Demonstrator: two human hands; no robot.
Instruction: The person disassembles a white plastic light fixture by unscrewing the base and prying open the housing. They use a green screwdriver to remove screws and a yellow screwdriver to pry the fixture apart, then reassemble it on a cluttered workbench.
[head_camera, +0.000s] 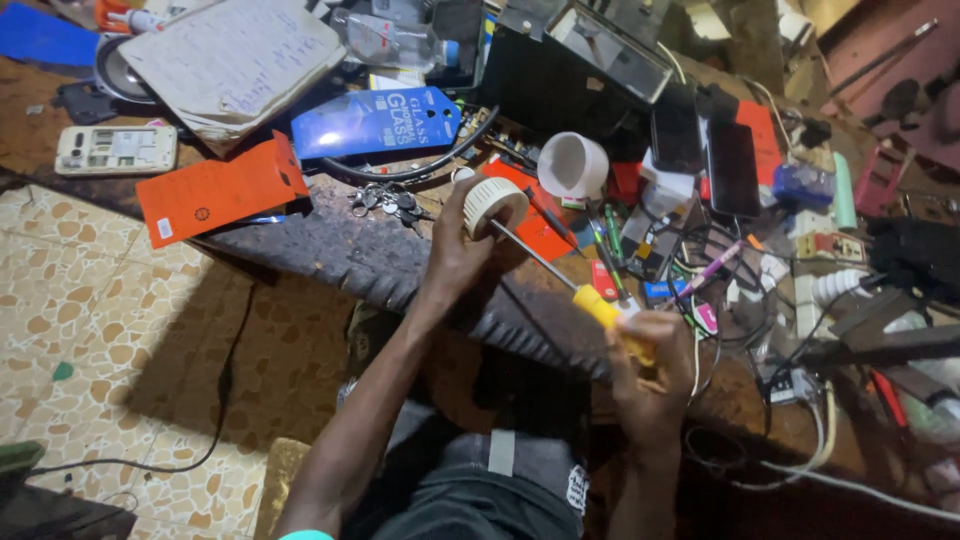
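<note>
My left hand (455, 250) grips a cream, ribbed round part (494, 204) over the edge of a cluttered wooden workbench (340, 245). My right hand (650, 375) holds a yellow-handled screwdriver (600, 305); its long metal shaft runs up and left, and the tip meets the round part. A white round cup-shaped cover (572, 164) lies just behind, on the bench.
A bunch of keys (390, 203), a blue packet (375, 120), an orange card (220, 187), an opened phone (115, 148), a notebook (235, 55), dark phones (733, 168), cables, pens and small tools crowd the bench. Patterned tile floor (110, 330) lies at left.
</note>
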